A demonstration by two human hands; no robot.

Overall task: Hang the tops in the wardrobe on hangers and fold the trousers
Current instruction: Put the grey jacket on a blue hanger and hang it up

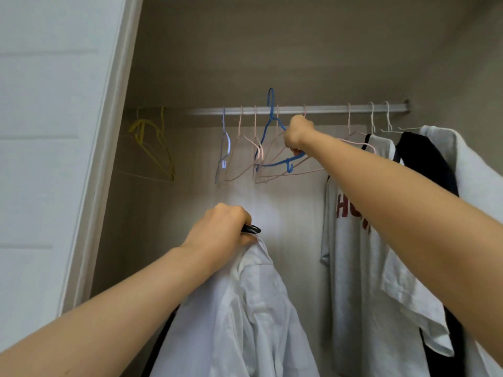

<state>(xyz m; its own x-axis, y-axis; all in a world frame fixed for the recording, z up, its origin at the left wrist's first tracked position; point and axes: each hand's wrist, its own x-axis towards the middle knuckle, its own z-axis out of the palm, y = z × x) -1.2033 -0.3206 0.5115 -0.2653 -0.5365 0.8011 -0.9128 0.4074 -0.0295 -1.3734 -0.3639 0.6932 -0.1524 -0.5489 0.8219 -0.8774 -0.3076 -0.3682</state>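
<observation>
Left hand (220,227) grips a white shirt (245,322) at its top, fingers curled, while right hand (298,134) fingers clasp a blue hanger (272,164).

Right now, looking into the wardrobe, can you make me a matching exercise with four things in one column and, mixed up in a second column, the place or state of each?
Things
1. blue hanger
2. yellow hanger
3. white shirt
4. grey T-shirt

Places or states
A. hangs from the rail, on the right side
B. held by the left hand, below the rail
C. hangs at the left end of the rail
D. held by the right hand, its hook above the rail

Pairs: 1-D, 2-C, 3-B, 4-A
</observation>
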